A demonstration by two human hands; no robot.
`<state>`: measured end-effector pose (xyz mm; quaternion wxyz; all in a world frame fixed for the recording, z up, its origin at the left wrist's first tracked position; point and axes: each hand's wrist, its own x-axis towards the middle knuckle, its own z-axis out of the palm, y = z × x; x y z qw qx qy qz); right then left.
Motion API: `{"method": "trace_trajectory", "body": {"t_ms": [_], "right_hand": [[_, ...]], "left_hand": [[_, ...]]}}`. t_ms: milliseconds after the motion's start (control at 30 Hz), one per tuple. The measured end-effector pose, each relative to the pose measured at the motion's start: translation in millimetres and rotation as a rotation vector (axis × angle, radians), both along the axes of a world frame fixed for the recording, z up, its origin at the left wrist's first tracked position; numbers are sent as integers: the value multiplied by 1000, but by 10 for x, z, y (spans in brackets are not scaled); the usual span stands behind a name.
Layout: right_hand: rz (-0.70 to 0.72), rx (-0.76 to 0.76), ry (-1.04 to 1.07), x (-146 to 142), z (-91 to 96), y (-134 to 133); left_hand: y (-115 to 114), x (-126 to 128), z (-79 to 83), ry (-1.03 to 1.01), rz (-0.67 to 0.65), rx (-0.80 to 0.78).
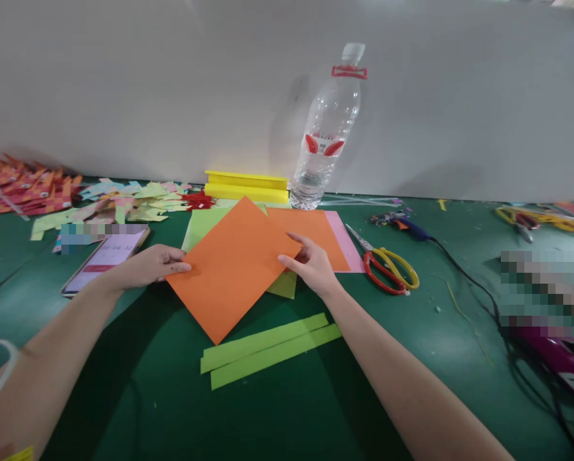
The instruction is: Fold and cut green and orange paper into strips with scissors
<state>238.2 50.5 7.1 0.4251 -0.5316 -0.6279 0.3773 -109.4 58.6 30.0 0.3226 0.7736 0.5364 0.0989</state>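
Note:
A square orange paper sheet (229,275) is turned cornerwise and held over the green table. My left hand (155,264) pinches its left corner, thumb on top. The right corner lies in my right hand (313,262), with the thumb on the sheet and the index finger apart from it. Under it, another orange sheet (328,240), a pink sheet (347,246) and light green paper (203,224) lie stacked. Two green paper strips (268,349) lie side by side in front. Red-and-yellow-handled scissors (385,262) rest to the right, blades partly apart.
A clear water bottle (328,128) stands against the wall, behind the papers, near folded yellow pieces (246,187). A phone (105,257) and paper scraps (138,200) lie left, with red-orange folded pieces (27,186) beyond. A blue-handled corded tool (414,230) trails its cable rightward.

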Motion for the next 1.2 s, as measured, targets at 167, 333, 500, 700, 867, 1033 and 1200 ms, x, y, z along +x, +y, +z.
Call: {"method": "trace_trajectory", "body": {"t_ms": [167,333,500,700,867,1033,1200], "right_hand": [[152,-154,124,8,-30,25],[169,-187,289,10,-81,77],[116,-153,319,38,-106,108],[44,-100,316,49,-135,117],[84,-90,295,32,-73,79],[126,43,51,14,-38,-2],[109,286,-237,20,-39,-95]], "left_hand": [[-19,13,18,-33,5,-63],[-3,24,19,-46,3,-89],[-8,32,37,-74,27,-115],[-45,29,115,-102,38,-133],[0,17,39,-169,128,-86],[66,-12,-102,-218,227,10],[70,-10,-96,-186,242,82]]}}
